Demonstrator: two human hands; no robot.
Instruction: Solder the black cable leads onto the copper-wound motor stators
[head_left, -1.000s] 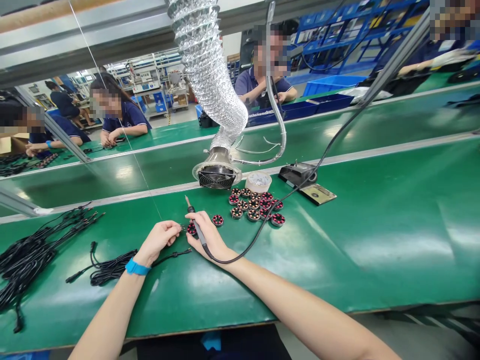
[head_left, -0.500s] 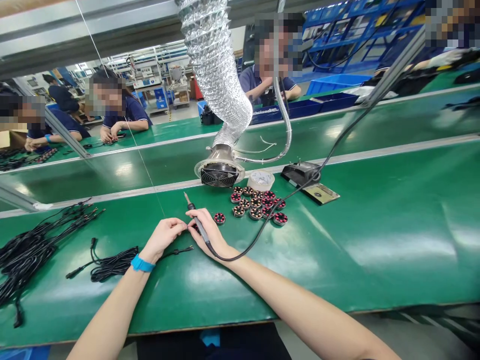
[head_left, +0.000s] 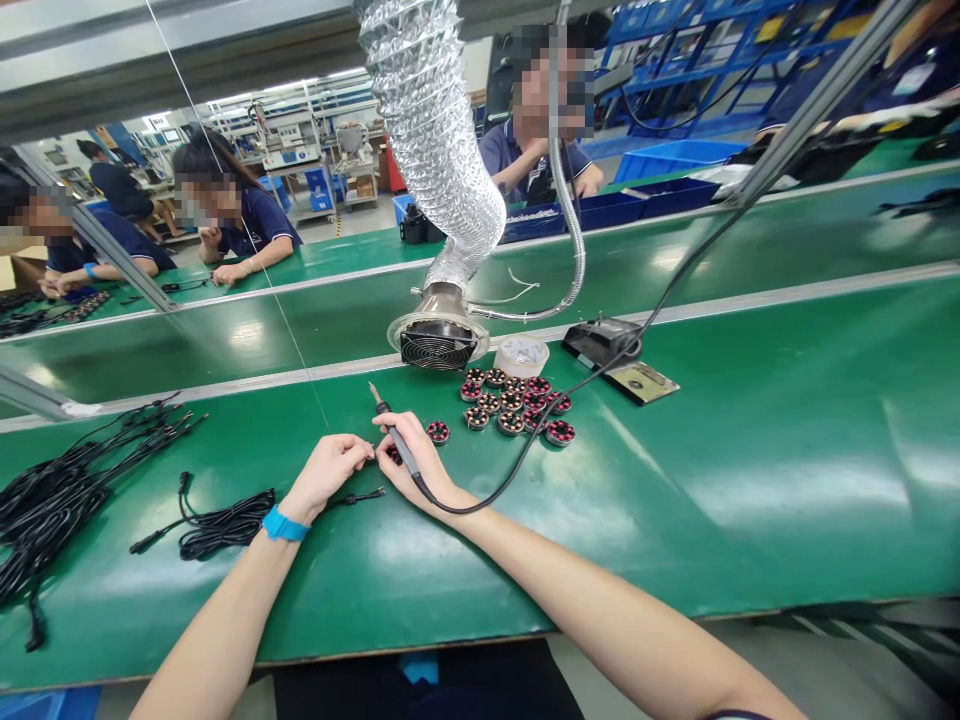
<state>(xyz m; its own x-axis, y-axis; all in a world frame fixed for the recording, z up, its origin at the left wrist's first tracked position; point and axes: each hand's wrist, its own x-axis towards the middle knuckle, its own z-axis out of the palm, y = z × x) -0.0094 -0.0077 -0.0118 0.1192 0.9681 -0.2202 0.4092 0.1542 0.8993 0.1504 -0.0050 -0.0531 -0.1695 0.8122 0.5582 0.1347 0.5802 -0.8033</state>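
Note:
My left hand (head_left: 327, 474), with a blue band on its wrist, is closed in a pinch. Whatever it holds is too small to make out. A thin wire (head_left: 289, 335) runs down from above and ends just over this hand. My right hand (head_left: 420, 465) grips a soldering iron (head_left: 403, 449), its tip pointing up and away. The same hand's fingertips touch a small round coil part (head_left: 393, 454), mostly hidden, right beside my left fingertips. Another red-and-black round coil part (head_left: 438, 432) lies just right of them. A black cable end (head_left: 364, 497) sticks out beneath my left wrist.
Several coil parts (head_left: 511, 400) cluster before a tape roll (head_left: 521, 356). A fan hood (head_left: 438, 340) hangs above. The iron's stand (head_left: 604, 345) is at right. Black cables (head_left: 64, 495) and a coiled cable (head_left: 229, 522) lie left. Co-workers (head_left: 259, 225) sit across the bench.
Both hands keep nearly the same pose, fingertips together over the bench. The view has shifted slightly. Across the bench, one co-worker has raised a hand toward the head.

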